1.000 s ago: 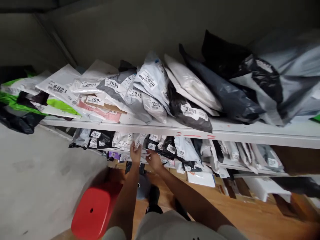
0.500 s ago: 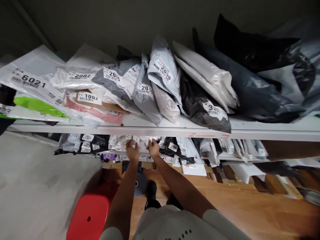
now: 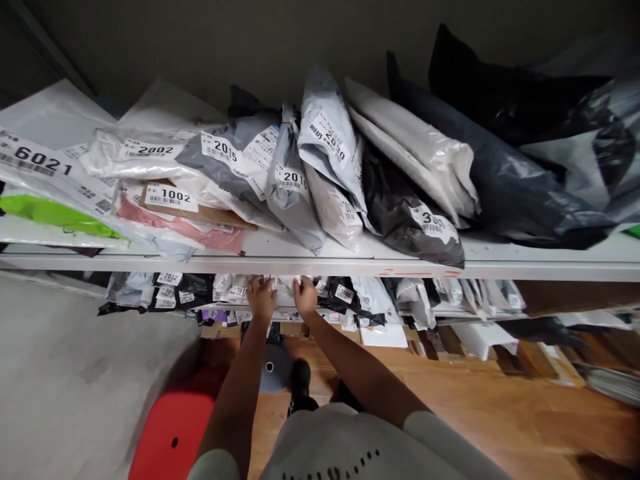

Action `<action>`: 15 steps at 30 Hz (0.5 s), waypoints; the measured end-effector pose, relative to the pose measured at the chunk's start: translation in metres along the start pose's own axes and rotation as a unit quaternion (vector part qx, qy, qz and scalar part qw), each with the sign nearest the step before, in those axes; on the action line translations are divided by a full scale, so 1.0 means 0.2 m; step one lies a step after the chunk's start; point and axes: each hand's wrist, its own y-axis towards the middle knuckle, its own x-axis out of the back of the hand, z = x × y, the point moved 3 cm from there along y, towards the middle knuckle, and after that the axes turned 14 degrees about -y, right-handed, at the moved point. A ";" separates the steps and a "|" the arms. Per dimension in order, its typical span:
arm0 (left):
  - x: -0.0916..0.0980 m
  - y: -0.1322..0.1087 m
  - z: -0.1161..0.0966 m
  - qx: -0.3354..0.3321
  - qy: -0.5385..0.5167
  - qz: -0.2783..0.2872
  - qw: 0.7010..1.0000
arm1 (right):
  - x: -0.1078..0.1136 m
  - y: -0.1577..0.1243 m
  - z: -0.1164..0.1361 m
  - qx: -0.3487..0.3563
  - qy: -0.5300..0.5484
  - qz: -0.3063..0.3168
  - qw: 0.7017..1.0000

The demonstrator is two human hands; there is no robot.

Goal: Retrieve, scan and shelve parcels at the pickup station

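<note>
Both of my hands reach under the upper shelf board to a row of labelled parcels on the shelf below. A small white plastic parcel lies between them. My left hand has its fingers bent at the parcel's left side, beside a white parcel marked 1017. My right hand is closed at the right side, fingers curled on the edge, near black parcels, one labelled 3008. The shelf edge and the low light partly hide the fingertips.
The white upper shelf crosses above my hands, loaded with bagged parcels such as a grey one marked 2015 and a black one. A red stool stands at lower left. A round grey base is by my feet.
The view has shifted slightly. My hands stay at the same white parcel; the left hand's fingers look a little more spread, and the right hand's fingers are more curled.
</note>
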 end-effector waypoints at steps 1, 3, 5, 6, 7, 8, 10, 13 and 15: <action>0.00 0.01 0.01 -0.004 0.005 0.009 1.000 | 0.01 -0.01 0.02 0.034 -0.020 0.000 0.999; 0.00 0.01 0.01 -0.006 0.015 0.023 1.000 | 0.01 -0.02 0.08 0.129 -0.096 0.013 0.987; -0.01 0.00 0.01 0.001 0.025 0.023 0.999 | -0.01 -0.02 0.13 0.213 -0.195 0.046 0.956; -0.02 0.00 0.01 0.009 0.030 0.016 0.999 | -0.03 -0.02 0.15 0.231 -0.237 0.064 0.941; -0.03 -0.01 0.01 0.020 0.034 0.006 0.999 | -0.04 -0.01 0.15 0.231 -0.265 0.082 0.933; -0.04 -0.02 0.01 0.032 0.038 -0.008 0.999 | -0.05 0.01 0.15 0.220 -0.285 0.096 0.928; -0.05 -0.05 0.02 0.055 0.043 -0.035 0.997 | -0.05 0.05 0.14 0.192 -0.309 0.111 0.925; -0.07 -0.08 0.01 0.075 0.044 -0.062 0.994 | -0.03 0.10 0.13 0.169 -0.328 0.113 0.923; -0.07 -0.09 0.00 0.083 0.044 -0.071 0.993 | -0.01 0.12 0.13 0.179 -0.333 0.116 0.919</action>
